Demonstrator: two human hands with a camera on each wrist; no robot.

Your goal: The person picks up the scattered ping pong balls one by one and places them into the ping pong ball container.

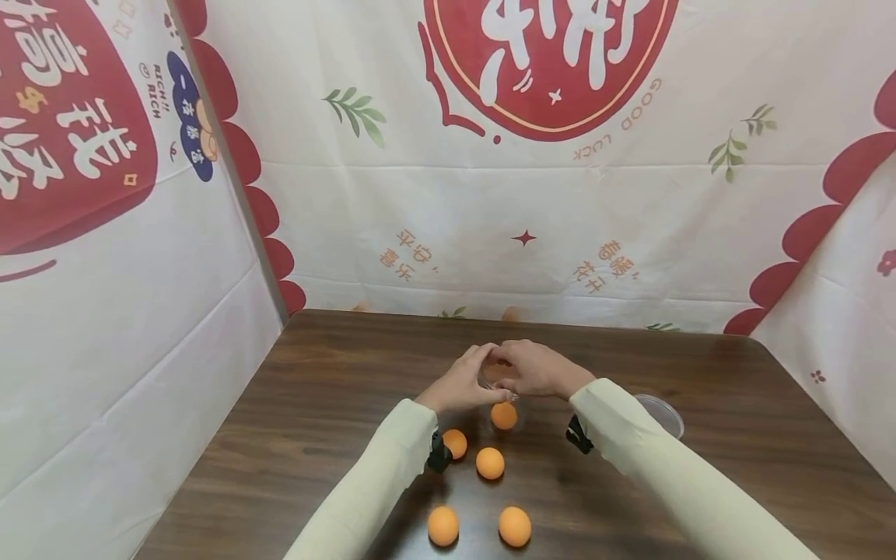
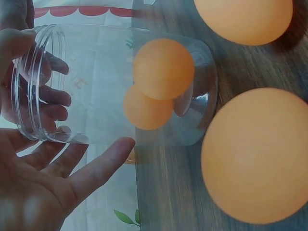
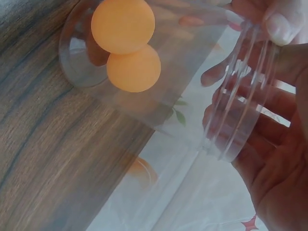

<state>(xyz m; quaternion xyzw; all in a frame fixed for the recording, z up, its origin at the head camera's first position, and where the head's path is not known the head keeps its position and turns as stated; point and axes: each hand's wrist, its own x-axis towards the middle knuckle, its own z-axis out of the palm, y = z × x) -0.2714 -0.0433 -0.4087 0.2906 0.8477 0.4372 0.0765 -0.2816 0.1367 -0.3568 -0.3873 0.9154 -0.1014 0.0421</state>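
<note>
A clear plastic jar [image 2: 98, 53] with a ridged screw neck stands on the table, its mouth uncovered. Two orange balls [image 2: 163, 67], like ping-pong balls, lie at its bottom. My left hand [image 1: 462, 381] is around the left side of the neck, fingers passing behind it and thumb pointing down along the wall. From the other side, my right hand [image 1: 535, 369] curls its fingers round the neck; they show through the plastic in both wrist views. Loose orange balls [image 1: 490, 463] lie on the near side of the jar, several in all.
A clear round lid [image 1: 661, 416] lies on the brown wooden table [image 1: 315, 397], partly behind my right sleeve. One loose ball [image 1: 455, 444] is close beside my left wrist. Printed white cloth [image 1: 448, 202] hangs at the table's back edge and both sides.
</note>
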